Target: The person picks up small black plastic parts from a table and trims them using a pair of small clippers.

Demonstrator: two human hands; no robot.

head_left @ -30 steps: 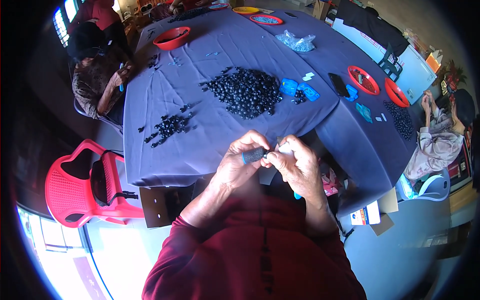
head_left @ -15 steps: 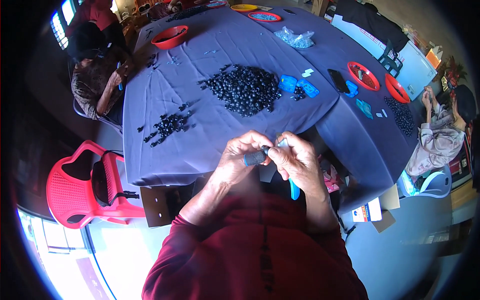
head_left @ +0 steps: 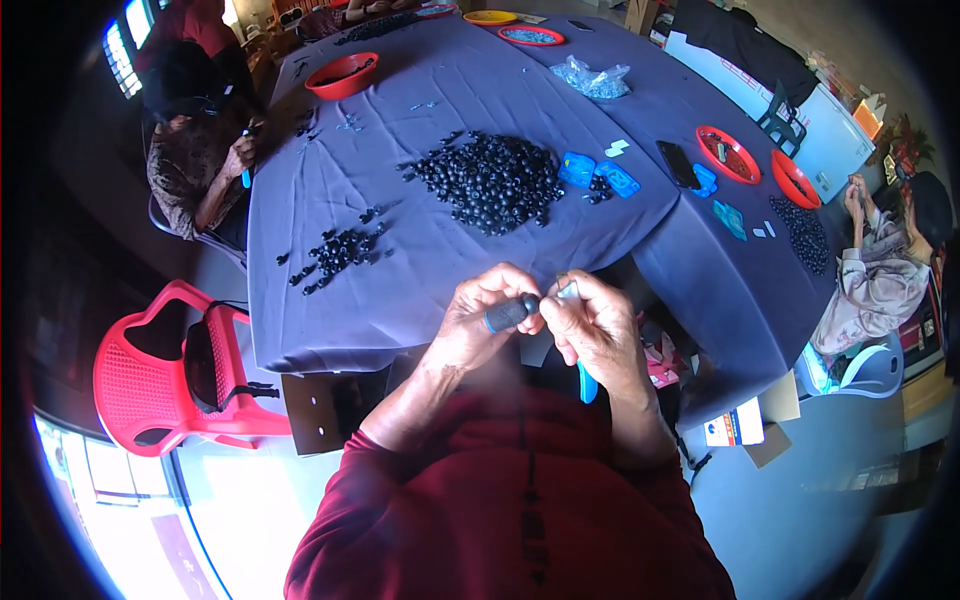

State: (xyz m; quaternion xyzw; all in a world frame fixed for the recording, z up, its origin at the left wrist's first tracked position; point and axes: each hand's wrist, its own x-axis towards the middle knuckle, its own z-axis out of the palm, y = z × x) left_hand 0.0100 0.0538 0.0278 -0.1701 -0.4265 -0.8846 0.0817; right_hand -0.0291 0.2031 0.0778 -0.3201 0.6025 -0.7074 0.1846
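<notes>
Close in front of my body, my left hand (head_left: 470, 322) pinches a small black round piece (head_left: 531, 301) at its fingertips. A dark finger sleeve with a blue edge (head_left: 507, 316) covers its thumb. My right hand (head_left: 602, 325) is closed around a slim blue-handled tool (head_left: 588, 384), whose pale upper part shows between thumb and fingers. Its tip is too small to make out, so I cannot tell whether it is a blade. Both hands meet by the table's near edge. Beyond them, a large heap of similar black pieces (head_left: 490, 182) lies on the table.
A grey-blue cloth covers the table (head_left: 420, 290). A smaller black heap (head_left: 340, 250) lies left, with blue plastic cases (head_left: 618, 178) and a phone (head_left: 678, 163) to the right. Red bowls (head_left: 342, 76) stand farther off. Co-workers sit at both sides; a pink chair (head_left: 190, 370) stands left.
The black piece has turned and shows more at my left fingertips, with the sleeved thumb tilted up against it. My right hand keeps its grip. The co-worker at left has shifted a hand slightly.
</notes>
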